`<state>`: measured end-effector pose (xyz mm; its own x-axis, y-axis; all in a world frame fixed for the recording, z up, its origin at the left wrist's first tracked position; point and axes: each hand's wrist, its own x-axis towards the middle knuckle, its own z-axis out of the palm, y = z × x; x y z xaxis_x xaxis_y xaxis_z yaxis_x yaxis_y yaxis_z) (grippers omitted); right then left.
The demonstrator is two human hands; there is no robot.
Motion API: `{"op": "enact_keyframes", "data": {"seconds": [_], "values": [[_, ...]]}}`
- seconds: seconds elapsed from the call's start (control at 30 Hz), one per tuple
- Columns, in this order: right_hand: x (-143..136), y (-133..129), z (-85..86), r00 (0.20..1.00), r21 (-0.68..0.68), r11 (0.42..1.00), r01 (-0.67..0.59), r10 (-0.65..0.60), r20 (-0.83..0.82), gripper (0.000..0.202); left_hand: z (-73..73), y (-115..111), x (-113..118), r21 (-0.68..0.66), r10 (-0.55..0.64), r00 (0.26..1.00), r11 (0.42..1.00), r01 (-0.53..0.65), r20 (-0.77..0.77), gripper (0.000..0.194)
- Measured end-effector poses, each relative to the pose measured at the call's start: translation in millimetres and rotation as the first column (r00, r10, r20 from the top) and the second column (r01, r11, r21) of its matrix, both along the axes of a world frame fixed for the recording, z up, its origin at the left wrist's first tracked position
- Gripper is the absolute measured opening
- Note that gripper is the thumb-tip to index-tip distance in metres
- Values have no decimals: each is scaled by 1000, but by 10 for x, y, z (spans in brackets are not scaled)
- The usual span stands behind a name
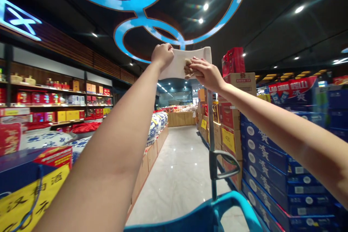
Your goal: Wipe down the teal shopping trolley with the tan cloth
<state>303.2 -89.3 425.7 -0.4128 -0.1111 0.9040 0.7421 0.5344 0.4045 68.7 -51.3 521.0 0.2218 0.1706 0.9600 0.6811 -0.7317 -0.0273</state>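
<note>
Both arms reach up and forward to a white panel that stands at the top of a grey pole. My left hand is closed round the panel's left upper edge. On the panel's face, towards its right side, my right hand presses a crumpled brown cloth, its fingers bent over it. Part of the cloth is hidden under the fingers. A dark loop handle sits lower on the pole, above a teal plastic cart.
Stacked blue boxes and cartons line the right side. Blue-and-white jars stand on cartons at the left, with a yellow sign nearer. A shiny floor aisle runs between them; wall shelves are further left.
</note>
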Motion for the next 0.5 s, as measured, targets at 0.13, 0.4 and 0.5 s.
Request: {"op": "enact_keyframes", "data": {"seconds": [0.13,0.4,0.5], "values": [[-6,16,14,1000,-19,999,28,-28,7,48,18,38,-11,33,-7,1000,999,7,-6,36],[110,128,498,989,61,997,-36,44,-140,49,-22,-44,-21,14,22,1000,1000,-22,1,40],[89,100,234,994,53,997,-47,52,-98,51,-20,-65,-25,-15,9,1000,1000,-9,13,41]]}}
